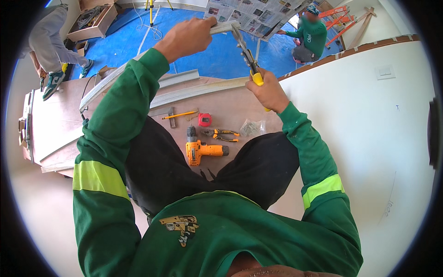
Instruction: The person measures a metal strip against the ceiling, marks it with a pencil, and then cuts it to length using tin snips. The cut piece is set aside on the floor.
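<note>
My left hand (187,39) is closed round a pale metal profile (224,27), raised out in front of me. The profile appears to run back to the left behind my sleeve. In my right hand (270,90) is a pair of tin snips (247,53) with yellow handles, the jaws at the profile's end. Whether the blades bite into the metal is too small to tell. Between my knees lie an orange cordless drill (205,150), pliers (221,134), a red tape measure (205,120), a yellow pencil (180,115) across a small square (172,121), and a clear bag of small fasteners (254,128).
More metal profiles (198,91) lie ahead on the brown board (64,106). Blue sheeting (198,64) covers the floor beyond. A white wall (360,120) rises on my right. One person (314,39) crouches near an orange ladder (339,21); another (50,41) stands at left by a wooden box (94,30).
</note>
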Tool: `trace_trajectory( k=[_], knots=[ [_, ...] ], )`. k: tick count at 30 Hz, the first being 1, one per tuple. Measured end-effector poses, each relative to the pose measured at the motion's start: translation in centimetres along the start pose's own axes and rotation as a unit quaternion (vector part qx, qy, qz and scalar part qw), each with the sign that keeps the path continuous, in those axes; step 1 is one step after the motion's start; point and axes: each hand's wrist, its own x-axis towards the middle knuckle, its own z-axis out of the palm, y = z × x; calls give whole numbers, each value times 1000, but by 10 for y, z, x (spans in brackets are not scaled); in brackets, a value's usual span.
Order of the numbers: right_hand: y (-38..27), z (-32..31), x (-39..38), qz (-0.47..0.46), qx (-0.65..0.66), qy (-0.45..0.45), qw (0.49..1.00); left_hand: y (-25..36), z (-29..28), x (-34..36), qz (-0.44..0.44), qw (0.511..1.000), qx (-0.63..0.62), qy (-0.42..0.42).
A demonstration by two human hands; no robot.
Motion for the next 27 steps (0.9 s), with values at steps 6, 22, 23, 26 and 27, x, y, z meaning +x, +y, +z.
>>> trace_trajectory(
  k=[6,22,23,26,27],
  knots=[
    [22,1,7,-12,2,-8,1000,0,-2,-1,-4,998,-55,-32],
    [9,-47,-9,1,-22,-35,999,15,-35,13,-74,996,-54,-15],
    [13,-48,-12,87,44,-142,985,15,-39,14,-79,995,-58,25],
    [22,-45,-19,66,-107,-120,985,6,-55,10,-124,987,37,92],
    [23,-42,-21,70,-68,-94,991,4,-57,7,-100,989,62,93]
  ],
)
